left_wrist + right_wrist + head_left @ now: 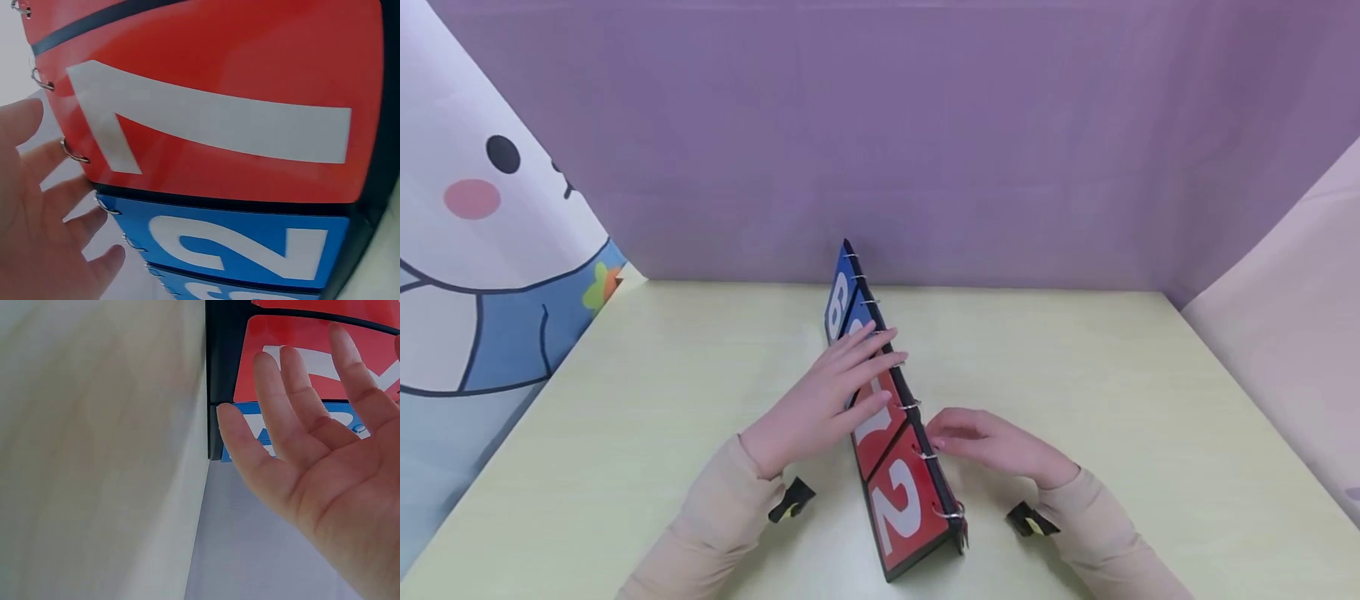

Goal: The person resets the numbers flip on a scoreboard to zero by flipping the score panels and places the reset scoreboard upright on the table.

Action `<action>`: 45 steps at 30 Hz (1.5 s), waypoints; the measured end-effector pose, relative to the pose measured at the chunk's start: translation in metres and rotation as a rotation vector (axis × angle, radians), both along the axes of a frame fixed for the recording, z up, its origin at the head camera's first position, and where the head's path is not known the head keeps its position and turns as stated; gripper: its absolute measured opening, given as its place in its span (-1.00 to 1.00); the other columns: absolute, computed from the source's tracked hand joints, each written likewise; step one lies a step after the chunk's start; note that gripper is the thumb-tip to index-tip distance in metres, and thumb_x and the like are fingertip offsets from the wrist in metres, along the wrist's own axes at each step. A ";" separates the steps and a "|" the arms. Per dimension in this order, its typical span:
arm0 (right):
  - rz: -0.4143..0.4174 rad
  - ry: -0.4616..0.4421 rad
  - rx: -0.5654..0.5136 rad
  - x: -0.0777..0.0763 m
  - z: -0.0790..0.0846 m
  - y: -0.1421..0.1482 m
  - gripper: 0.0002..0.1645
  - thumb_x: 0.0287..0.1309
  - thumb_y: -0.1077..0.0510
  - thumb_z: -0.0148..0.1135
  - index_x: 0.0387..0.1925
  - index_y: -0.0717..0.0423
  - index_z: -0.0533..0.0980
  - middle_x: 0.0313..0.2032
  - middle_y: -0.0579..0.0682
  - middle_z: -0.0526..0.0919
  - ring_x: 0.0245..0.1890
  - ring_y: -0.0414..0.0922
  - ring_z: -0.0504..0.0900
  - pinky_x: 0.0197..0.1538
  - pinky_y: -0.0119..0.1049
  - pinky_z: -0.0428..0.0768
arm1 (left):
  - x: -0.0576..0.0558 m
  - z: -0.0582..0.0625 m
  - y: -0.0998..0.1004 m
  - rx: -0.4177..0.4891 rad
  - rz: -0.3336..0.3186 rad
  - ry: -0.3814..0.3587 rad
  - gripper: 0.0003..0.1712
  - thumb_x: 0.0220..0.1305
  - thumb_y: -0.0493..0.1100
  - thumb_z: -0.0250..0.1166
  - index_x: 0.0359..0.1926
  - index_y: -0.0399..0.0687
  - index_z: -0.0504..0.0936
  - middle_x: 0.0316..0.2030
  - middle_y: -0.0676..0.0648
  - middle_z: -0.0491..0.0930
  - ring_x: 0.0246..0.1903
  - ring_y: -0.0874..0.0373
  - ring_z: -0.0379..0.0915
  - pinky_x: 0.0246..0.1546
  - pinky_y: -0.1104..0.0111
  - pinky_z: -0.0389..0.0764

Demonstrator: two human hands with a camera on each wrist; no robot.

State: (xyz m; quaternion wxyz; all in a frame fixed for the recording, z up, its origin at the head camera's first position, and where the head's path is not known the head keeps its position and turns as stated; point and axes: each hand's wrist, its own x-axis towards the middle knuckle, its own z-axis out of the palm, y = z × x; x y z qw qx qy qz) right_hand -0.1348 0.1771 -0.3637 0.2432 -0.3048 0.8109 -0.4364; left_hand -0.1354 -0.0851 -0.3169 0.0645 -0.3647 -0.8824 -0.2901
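A flip scoreboard (891, 467) stands tented on the table, with red and blue number cards hung on metal rings along its top edge. My left hand (827, 400) lies across its left face, fingers extended toward the ringed edge. In the left wrist view, those fingers (40, 153) are spread beside the rings, next to a red card (250, 75) with a white 1 and a blue card (250, 244) with a white 2. On the other side is my right hand (996, 446), its fingers loosely bent close to the right face. The right wrist view shows its palm (350, 487) empty, before red and blue cards.
The pale table (1075, 367) runs back to a purple cloth wall (887, 150). A cartoon-printed cloth (512, 333) hangs at the left, a pale one (1300, 292) at the right. Black devices (792, 500) sit beside both wrists.
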 end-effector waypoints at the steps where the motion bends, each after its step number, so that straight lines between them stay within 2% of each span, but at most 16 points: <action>1: 0.006 0.000 -0.002 0.000 0.000 0.001 -0.66 0.36 0.03 -0.06 -0.01 0.10 0.51 -0.08 -0.01 0.60 -0.04 -0.06 0.52 0.07 -0.13 0.47 | -0.001 -0.001 0.000 0.002 -0.003 -0.003 -0.43 0.34 0.09 0.06 0.33 0.09 0.34 0.44 0.01 0.08 0.48 0.00 -0.21 0.38 -0.01 -0.07; 12: 0.074 -0.040 -0.020 -0.001 0.000 0.003 -0.66 0.31 0.06 0.01 0.03 0.12 0.45 -0.03 0.03 0.58 0.00 -0.04 0.51 0.08 -0.12 0.46 | -0.009 -0.013 -0.001 0.027 -0.027 0.006 -0.44 0.32 0.02 0.11 0.32 0.08 0.34 0.44 0.00 0.05 0.48 -0.03 -0.24 0.33 -0.03 0.07; 20: 0.181 0.025 0.025 -0.005 0.001 0.010 -0.72 0.17 0.00 0.20 -0.15 0.06 0.52 -0.09 -0.07 0.58 0.10 -0.04 0.50 0.17 -0.02 0.43 | -0.010 -0.015 -0.002 0.040 -0.026 0.010 -0.45 0.31 0.01 0.13 0.31 0.09 0.35 0.44 0.00 0.05 0.47 -0.06 -0.24 0.30 -0.05 0.13; 23: 0.209 -0.034 0.025 -0.006 0.003 0.016 -0.72 0.13 0.01 0.24 -0.25 0.13 0.48 -0.18 -0.07 0.63 0.01 -0.10 0.58 0.10 -0.13 0.49 | -0.010 -0.016 -0.002 0.038 -0.025 0.008 -0.44 0.31 0.02 0.13 0.31 0.08 0.35 0.44 -0.01 0.05 0.47 -0.06 -0.24 0.30 -0.04 0.13; 27: 0.234 -0.098 0.012 -0.009 0.006 0.025 -0.71 0.10 0.08 0.28 -0.30 0.21 0.43 -0.29 -0.03 0.63 -0.21 -0.20 0.64 -0.10 -0.29 0.56 | -0.010 -0.016 -0.002 0.035 -0.024 0.007 -0.44 0.30 0.02 0.14 0.31 0.07 0.35 0.44 -0.03 0.05 0.47 -0.08 -0.24 0.30 -0.05 0.15; 30: 0.209 -0.085 0.006 -0.012 0.008 0.032 -0.70 0.06 0.09 0.31 -0.30 0.22 0.45 -0.31 0.00 0.61 -0.28 -0.23 0.63 -0.16 -0.31 0.60 | -0.009 -0.016 -0.001 0.035 -0.022 0.001 -0.43 0.29 0.02 0.15 0.31 0.08 0.34 0.44 -0.02 0.05 0.47 -0.08 -0.24 0.28 -0.05 0.18; 35: 0.086 -0.011 0.000 -0.013 0.013 0.042 -0.72 -0.01 0.11 0.36 -0.35 0.19 0.48 -0.39 0.02 0.60 -0.38 -0.24 0.58 -0.26 -0.30 0.62 | -0.010 -0.017 0.000 0.038 -0.023 -0.003 -0.43 0.29 0.01 0.15 0.31 0.08 0.35 0.44 -0.02 0.05 0.47 -0.08 -0.24 0.26 -0.04 0.22; 38: 0.040 0.028 0.005 -0.013 0.018 0.047 -0.73 -0.05 0.11 0.39 -0.40 0.19 0.49 -0.44 0.05 0.62 -0.43 -0.25 0.55 -0.32 -0.30 0.62 | -0.010 -0.017 0.000 0.036 -0.024 0.001 -0.43 0.29 0.01 0.15 0.30 0.08 0.35 0.44 -0.03 0.05 0.47 -0.08 -0.24 0.27 -0.05 0.21; 45: 0.048 0.011 -0.001 -0.012 0.025 0.053 -0.76 -0.01 0.11 0.36 -0.43 0.22 0.55 -0.39 0.09 0.69 -0.38 -0.25 0.62 -0.30 -0.28 0.64 | -0.010 -0.016 0.000 0.031 -0.025 0.014 -0.44 0.30 0.01 0.14 0.30 0.07 0.35 0.43 -0.04 0.07 0.47 -0.09 -0.23 0.28 -0.04 0.19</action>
